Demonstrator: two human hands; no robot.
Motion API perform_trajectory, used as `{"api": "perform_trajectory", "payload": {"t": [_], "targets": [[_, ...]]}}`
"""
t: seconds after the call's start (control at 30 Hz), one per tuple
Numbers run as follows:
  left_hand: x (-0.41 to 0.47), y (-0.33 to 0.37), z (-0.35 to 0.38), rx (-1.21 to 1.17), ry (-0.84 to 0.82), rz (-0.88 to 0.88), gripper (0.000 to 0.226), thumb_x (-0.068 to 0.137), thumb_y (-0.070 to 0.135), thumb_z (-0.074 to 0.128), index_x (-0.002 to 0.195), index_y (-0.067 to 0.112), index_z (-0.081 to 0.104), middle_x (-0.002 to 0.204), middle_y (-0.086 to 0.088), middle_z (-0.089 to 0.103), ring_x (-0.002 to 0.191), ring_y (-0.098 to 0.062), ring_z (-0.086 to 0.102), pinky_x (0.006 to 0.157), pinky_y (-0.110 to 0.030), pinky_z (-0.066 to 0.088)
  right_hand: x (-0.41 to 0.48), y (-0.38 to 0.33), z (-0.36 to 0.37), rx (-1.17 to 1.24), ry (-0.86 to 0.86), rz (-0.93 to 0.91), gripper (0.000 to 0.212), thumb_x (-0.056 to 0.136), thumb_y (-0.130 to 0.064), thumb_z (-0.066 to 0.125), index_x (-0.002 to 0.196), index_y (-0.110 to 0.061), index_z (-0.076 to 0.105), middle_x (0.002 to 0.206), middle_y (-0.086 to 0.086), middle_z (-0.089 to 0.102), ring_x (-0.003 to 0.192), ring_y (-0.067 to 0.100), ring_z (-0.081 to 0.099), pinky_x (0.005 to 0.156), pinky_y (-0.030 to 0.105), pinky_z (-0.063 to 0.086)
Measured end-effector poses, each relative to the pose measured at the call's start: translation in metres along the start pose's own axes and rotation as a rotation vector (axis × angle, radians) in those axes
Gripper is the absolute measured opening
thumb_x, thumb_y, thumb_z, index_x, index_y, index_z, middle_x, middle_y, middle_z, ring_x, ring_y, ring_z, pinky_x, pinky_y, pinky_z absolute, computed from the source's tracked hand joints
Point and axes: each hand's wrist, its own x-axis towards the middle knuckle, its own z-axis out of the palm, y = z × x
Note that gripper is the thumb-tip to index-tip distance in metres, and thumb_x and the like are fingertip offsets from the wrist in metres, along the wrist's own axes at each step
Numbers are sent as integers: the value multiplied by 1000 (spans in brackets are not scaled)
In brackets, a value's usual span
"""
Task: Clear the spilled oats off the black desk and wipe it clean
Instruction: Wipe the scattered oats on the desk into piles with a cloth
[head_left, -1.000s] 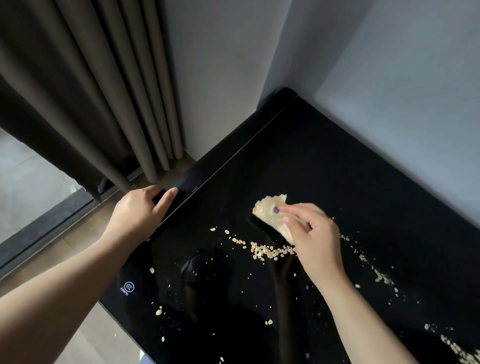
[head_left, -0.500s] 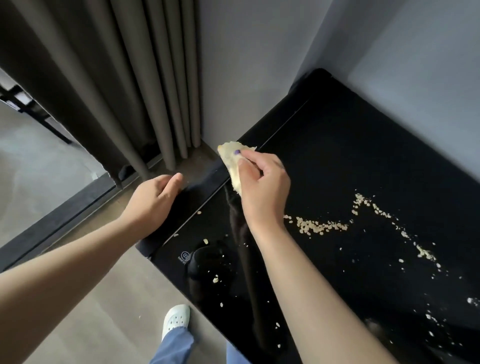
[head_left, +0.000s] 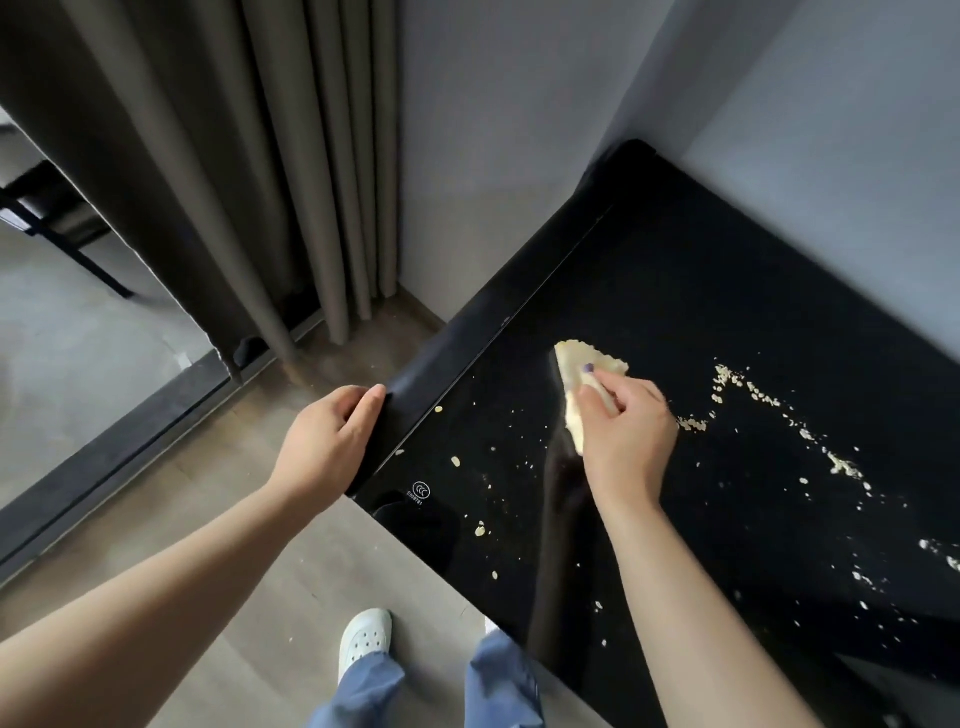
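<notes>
The glossy black desk fills the right half of the view, with its left edge running diagonally. Spilled oats lie in a wavy line right of centre, and scattered flakes dot the near left part. My right hand grips a pale yellow cloth and presses it flat on the desk, left of the oat line. My left hand holds the desk's left edge, fingers curled over the rim.
Grey curtains hang at the left beside a grey wall. Below the desk edge is wood-look floor, with my white shoe and blue trouser legs. A dark window track runs along the left.
My right hand with the cloth went from the oat pile up to the desk's left edge, then came back down onto the surface. The view shifted left and down; my left hand stayed on the edge.
</notes>
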Motion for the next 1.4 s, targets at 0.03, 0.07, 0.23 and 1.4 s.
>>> {"api": "perform_trajectory", "payload": {"t": [0.03,0.07,0.23,1.4], "targets": [[0,0,0,-3,-4,-4,35,97,45,41,89,19,64,82,1,65,82,-20,58,73,-34,45,-1,0,-6,13,34,39,19,88,-15,63,102,-20,75,91,-8,59,86,13,58,72,10,43],[1,0,0,-1,-12,-10,36,97,45,41,89,19,64,83,0,65,83,-20,58,75,-35,45,-5,-4,-11,32,60,57,20,88,-14,62,101,-20,75,90,-9,59,86,13,58,75,15,47],[0,2,-3,-93,-38,-64,39,98,42,41,91,10,64,87,-7,64,87,-23,56,74,-35,41,-56,-41,-1,166,5,-83,22,84,-6,64,99,-16,76,93,-5,65,85,8,62,76,10,44],[-44,-35,-30,-303,-178,-176,30,80,54,46,86,34,67,84,12,67,89,-14,65,93,-41,52,-150,-41,29,226,-54,-204,27,82,-9,64,104,-18,75,97,-16,61,92,14,62,81,25,51]]}}
